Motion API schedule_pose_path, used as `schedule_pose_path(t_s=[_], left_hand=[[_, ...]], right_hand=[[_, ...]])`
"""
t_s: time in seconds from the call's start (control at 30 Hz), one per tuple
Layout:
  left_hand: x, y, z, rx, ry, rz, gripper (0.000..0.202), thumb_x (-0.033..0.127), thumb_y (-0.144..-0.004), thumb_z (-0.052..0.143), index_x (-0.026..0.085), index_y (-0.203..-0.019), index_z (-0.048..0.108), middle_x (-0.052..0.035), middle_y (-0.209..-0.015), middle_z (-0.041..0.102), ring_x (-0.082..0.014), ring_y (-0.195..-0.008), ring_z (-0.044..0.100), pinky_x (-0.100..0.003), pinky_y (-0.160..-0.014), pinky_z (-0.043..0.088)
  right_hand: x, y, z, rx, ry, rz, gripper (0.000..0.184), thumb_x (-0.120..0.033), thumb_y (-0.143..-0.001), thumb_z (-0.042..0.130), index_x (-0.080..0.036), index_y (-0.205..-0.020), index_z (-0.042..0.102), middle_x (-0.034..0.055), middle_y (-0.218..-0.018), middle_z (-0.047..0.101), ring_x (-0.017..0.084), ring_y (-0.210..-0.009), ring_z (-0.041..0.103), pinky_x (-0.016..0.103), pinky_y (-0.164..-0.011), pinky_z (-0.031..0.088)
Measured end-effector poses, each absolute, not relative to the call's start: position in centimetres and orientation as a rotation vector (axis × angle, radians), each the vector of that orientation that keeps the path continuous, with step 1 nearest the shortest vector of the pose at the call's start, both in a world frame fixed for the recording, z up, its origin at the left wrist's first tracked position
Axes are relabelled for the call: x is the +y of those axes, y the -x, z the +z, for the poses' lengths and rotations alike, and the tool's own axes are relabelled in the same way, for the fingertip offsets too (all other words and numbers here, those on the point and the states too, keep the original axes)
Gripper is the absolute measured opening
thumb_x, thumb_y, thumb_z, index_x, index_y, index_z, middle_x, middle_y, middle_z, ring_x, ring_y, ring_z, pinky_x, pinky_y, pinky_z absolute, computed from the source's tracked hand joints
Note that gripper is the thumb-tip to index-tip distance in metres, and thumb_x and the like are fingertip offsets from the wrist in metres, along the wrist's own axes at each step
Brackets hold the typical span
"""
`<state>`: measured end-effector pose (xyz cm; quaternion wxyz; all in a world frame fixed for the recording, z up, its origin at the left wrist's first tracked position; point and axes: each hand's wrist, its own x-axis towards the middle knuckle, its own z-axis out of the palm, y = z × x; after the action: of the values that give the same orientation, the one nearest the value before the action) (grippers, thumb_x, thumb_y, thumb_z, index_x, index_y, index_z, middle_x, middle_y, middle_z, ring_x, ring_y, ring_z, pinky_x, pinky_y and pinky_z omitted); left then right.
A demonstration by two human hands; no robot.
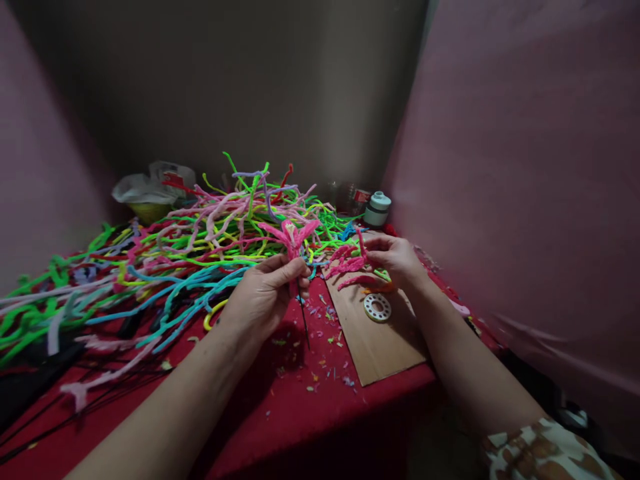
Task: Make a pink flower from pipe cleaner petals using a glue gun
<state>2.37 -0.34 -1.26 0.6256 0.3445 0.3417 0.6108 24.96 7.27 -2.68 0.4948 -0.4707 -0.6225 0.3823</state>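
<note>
My left hand is closed round the base of a pink pipe-cleaner flower, held upright with pale bits at its centre. A thin dark stem sticks out below the fingers. Over the cardboard, my right hand pinches a pink pipe-cleaner petal between thumb and fingers. More pink petals lie on the cardboard sheet just left of that hand. Below them sits a white ring with holes, beside an orange piece.
A large heap of coloured pipe cleaners covers the left and back of the red-clothed table. At the back stand a pale blue-green bottle and a plastic bag. Fluffy clippings are scattered beside the cardboard. Pink sheeting hangs at right.
</note>
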Motion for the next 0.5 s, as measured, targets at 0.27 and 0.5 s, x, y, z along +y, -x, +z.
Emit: schedule_pose_path(t_s=[0.27, 0.5], left_hand=[[-0.19, -2.48, -1.42, 0.782, -0.787, 1.390, 0.019, 0.017, -0.056, 0.077, 0.010, -0.064, 0.062, -0.0015, -0.058, 0.062, -0.0087, -0.047, 0.056, -0.018, -0.046, 0.044], [-0.25, -2.45, -1.58, 0.750, -0.778, 1.372, 0.014, 0.014, -0.062, 0.074, 0.010, -0.065, 0.061, -0.0014, -0.060, 0.062, -0.0082, -0.049, 0.057, -0.017, -0.046, 0.046]], right_hand=[[7.03, -25.10, -2.45, -1.143, 0.954, 1.378, 0.014, -0.008, -0.052, 0.068, -0.013, -0.064, 0.062, 0.0010, -0.058, 0.060, 0.013, -0.054, 0.059, 0.030, -0.056, 0.053], [6.94, -25.08, -2.56, -1.120, 0.925, 1.421, 0.015, -0.011, -0.053, 0.070, -0.014, -0.065, 0.061, -0.0001, -0.057, 0.060, 0.013, -0.053, 0.059, 0.028, -0.054, 0.052]])
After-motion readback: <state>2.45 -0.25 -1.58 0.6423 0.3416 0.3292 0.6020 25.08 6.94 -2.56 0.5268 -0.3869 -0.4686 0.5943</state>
